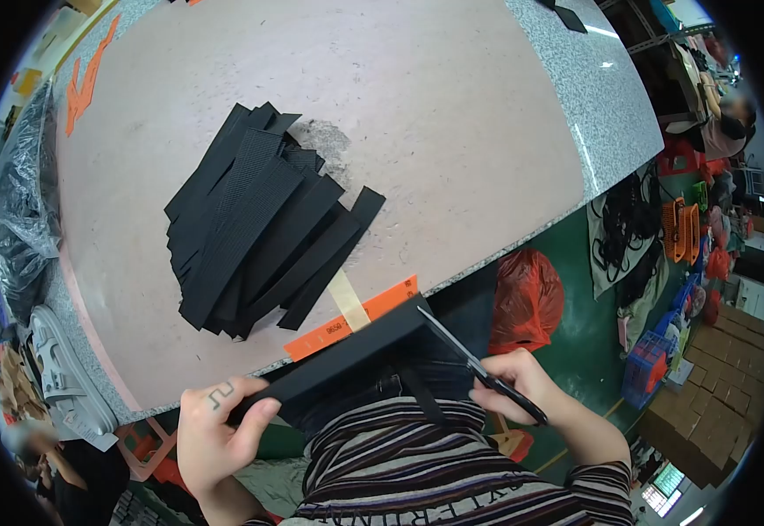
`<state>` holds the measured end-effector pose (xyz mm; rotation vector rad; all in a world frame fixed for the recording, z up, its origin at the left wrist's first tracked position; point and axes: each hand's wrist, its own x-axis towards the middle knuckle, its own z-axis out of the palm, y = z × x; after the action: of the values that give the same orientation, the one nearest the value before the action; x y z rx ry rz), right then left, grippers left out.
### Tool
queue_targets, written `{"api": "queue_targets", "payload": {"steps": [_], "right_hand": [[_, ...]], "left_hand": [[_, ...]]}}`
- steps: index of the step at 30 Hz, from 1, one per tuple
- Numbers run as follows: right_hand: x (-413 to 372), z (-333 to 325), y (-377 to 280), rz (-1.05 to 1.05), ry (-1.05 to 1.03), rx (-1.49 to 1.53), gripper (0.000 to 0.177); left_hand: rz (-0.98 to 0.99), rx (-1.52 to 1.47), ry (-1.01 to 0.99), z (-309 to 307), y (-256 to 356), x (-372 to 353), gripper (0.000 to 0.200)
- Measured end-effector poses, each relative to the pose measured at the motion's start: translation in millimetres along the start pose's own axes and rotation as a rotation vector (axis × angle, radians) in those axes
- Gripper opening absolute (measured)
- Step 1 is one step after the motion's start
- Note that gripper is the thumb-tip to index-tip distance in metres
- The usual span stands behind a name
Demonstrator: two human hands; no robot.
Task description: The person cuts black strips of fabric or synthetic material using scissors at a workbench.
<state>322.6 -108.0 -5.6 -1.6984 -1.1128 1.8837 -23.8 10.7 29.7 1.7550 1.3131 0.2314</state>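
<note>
My left hand grips one end of a wide black webbing strap, stretched along the table's near edge. In my right hand is a pair of scissors, its blades reaching to the strap's far right end. Whether the blades are apart there is hard to make out. Alongside the strap lies an orange printed strip, held to the table edge by cream tape. Beyond it, cut black webbing pieces are heaped on the table.
The pinkish table top has a speckled border. Orange scraps lie at its far left. A plastic-wrapped bundle and a white shoe are left of it. A red bag stands right. Other people are in the background.
</note>
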Motion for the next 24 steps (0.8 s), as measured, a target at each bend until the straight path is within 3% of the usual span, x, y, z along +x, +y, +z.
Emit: {"api": "queue_targets", "payload": {"steps": [13, 15, 17, 24], "right_hand": [[10.9, 2.5, 1.8, 0.155, 0.047, 0.054, 0.018], [11.0, 2.8, 2.9, 0.160, 0.056, 0.068, 0.018], [11.1, 1.9, 1.1, 0.180, 0.056, 0.029, 0.017], [11.6, 2.3, 2.7, 0.188, 0.067, 0.043, 0.016]], "left_hand": [[-0.014, -0.016, 0.117, 24.7, 4.8, 13.5, 0.010], [0.084, 0.058, 0.173, 31.8, -2.7, 15.0, 0.009], [-0.046, 0.094, 0.142, 31.5, 5.9, 15.8, 0.008], [-0.090, 0.054, 0.206, 37.2, 6.3, 21.8, 0.009]]}}
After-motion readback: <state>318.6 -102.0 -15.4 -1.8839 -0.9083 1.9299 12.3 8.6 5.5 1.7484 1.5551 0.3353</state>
